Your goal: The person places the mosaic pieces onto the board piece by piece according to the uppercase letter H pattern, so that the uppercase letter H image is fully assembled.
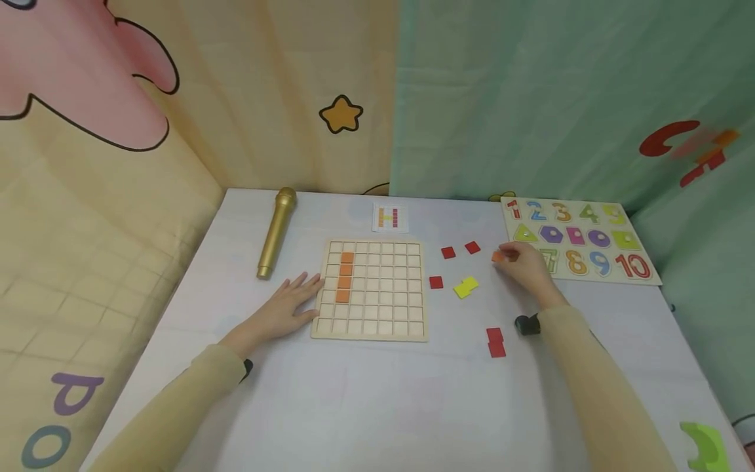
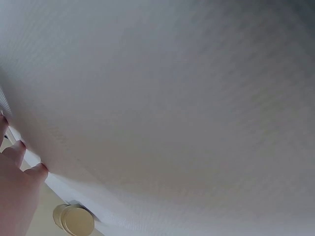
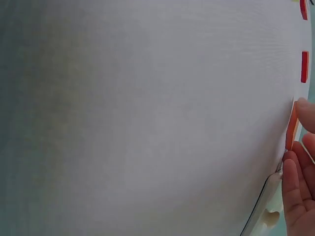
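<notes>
A wooden grid board lies mid-table, with several orange square tiles in a column near its left side. My left hand has its fingers spread, and their tips touch the board's left edge. Over at the right, my right hand pinches an orange tile between thumb and fingers, beside the number puzzle. Between the board and that hand lie red tiles and overlapping yellow tiles. Two more red tiles lie closer to me.
A pattern card lies behind the board. The gold microphone is at the back left. At the back right is a number and shape puzzle board. A green piece sits near the right front corner. Curtains hang behind the table.
</notes>
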Tool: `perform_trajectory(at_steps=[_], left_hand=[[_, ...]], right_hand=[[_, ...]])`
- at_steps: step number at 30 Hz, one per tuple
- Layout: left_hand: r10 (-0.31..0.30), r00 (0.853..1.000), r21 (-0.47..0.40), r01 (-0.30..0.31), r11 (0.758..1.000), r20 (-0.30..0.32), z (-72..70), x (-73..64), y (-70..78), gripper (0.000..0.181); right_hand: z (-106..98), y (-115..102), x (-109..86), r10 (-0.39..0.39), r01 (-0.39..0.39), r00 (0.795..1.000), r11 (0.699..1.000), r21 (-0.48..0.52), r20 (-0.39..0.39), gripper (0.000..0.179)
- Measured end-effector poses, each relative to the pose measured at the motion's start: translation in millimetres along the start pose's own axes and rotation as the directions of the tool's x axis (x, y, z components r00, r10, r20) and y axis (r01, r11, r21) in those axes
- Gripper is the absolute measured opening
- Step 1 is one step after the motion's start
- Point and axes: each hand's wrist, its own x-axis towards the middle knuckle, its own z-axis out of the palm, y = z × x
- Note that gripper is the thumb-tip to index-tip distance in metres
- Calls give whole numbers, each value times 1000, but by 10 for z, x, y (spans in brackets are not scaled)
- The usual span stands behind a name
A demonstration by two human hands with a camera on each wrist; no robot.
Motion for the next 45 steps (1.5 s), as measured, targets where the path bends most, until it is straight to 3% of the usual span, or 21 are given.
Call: perform_trajectory(at_steps=[12, 23, 29, 36, 45], left_hand=[[-1, 1000, -2, 1, 1000, 3, -14, -1, 8, 71], [0, 1000, -2, 0, 1000, 6, 9, -17, 13, 70], [-3, 1000, 3, 3, 1000, 5, -7, -12, 24, 70], [-15, 1000, 13, 14, 1000, 13, -28, -10, 27, 70], [-19, 1000, 7, 19, 1000, 20, -17, 5, 35, 71]], right_hand=[[50, -86, 6, 57, -58, 998, 995, -86, -17, 34], [62, -95, -53, 34, -31, 999, 996, -84, 33, 39], [175, -304, -214, -56, 58, 998, 997, -44, 35, 39], [492, -775, -456, -176, 174, 983, 984, 40, 52, 37], [1055, -1269, -714, -351, 328, 930, 927, 183, 109, 28]])
